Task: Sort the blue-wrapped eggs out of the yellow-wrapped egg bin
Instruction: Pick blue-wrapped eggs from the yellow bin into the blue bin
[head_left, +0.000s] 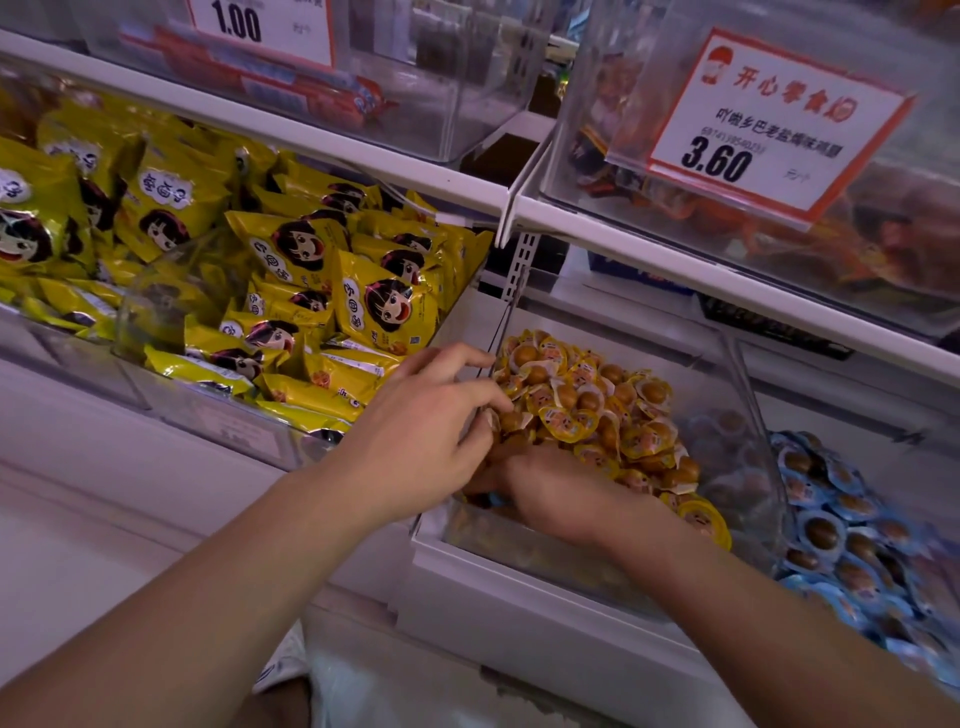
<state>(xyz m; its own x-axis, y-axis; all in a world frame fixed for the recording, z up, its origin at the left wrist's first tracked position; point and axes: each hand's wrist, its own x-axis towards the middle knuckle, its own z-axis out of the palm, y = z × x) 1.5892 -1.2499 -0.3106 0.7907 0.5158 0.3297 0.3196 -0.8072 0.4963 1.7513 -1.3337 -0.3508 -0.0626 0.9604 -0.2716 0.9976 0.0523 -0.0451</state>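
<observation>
A clear bin (748, 415) on the lower shelf holds a heap of yellow-wrapped eggs (597, 410). My left hand (426, 426) reaches in over the bin's left wall, its bent fingers spread and touching the yellow eggs at the heap's left edge. My right hand (561, 493) is dug into the front left of the heap, palm down, fingers curled into the packs. A sliver of a blue-wrapped egg (495, 500) shows under its fingertips. Most of that egg and the fingertips are hidden. To the right lies a pile of blue-wrapped eggs (841, 535).
Large yellow snack bags (311, 291) fill the bin on the left. The upper shelf (597, 223) carries clear bins with a 3.60 price tag (769, 130) and overhangs the egg bins. A white shelf front (519, 613) runs below the yellow egg bin.
</observation>
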